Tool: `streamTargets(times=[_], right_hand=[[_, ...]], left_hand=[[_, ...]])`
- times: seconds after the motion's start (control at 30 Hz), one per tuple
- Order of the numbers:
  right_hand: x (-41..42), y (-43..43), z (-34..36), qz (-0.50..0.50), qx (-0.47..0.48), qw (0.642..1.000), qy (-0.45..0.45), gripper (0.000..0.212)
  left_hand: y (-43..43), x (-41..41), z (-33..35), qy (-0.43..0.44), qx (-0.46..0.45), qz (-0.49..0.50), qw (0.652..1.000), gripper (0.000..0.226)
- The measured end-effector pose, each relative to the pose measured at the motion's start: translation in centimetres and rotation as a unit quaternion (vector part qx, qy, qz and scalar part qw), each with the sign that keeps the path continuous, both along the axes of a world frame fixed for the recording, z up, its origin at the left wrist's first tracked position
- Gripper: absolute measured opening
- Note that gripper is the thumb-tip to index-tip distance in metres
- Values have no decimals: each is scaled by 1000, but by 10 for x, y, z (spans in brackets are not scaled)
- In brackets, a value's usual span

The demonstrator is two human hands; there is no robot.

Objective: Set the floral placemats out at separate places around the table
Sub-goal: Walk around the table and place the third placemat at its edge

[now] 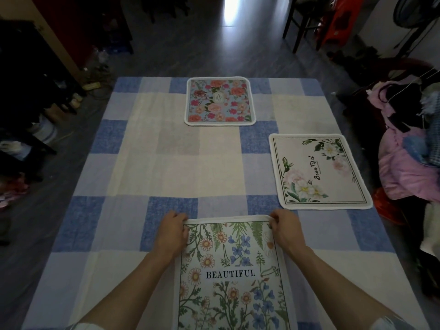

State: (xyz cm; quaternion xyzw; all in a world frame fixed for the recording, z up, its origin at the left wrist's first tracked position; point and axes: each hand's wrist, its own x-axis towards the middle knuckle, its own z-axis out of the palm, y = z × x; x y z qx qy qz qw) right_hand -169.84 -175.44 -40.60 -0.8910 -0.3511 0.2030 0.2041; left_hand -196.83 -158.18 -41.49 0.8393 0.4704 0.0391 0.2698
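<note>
Wildflower placemat [229, 270], two hands [172, 231] [284, 231] gripping, rose placemat [220, 101], pale placemat [319, 171], three total

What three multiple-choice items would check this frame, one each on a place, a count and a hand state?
1. Where does the rose placemat lie on the table?
A. Middle of the far edge
B. Left edge
C. Near edge

2. How many placemats lie on the table?
A. Two
B. Three
C. Four

3. How is the wildflower placemat held?
A. At both far corners, one hand on each
B. By one hand alone
C. By no hand

Key:
1 A: it lies at the far edge, opposite the person.
2 B: the rose placemat, the pale placemat at the right edge and the wildflower placemat at the near edge.
3 A: the left hand and the right hand each pinch a far corner.
</note>
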Motion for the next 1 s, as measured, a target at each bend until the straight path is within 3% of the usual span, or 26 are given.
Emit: streamTargets(times=[0.13, 0.33, 0.67, 1.0], right_hand=[[1, 0, 3, 12, -28, 1000, -4, 14], [-8, -7, 0, 45, -35, 998, -15, 21], [-12, -10, 3, 25, -33, 999, -3, 28], [-23, -17, 8, 35, -48, 998, -19, 47]], left_hand=[[-9, 1, 2, -9, 22, 21, 999, 28], [-13, -2, 2, 3, 2, 73, 997, 22], [-19, 4, 1, -10, 6, 67, 998, 35], [-23, -4, -1, -15, 18, 36, 999, 40]])
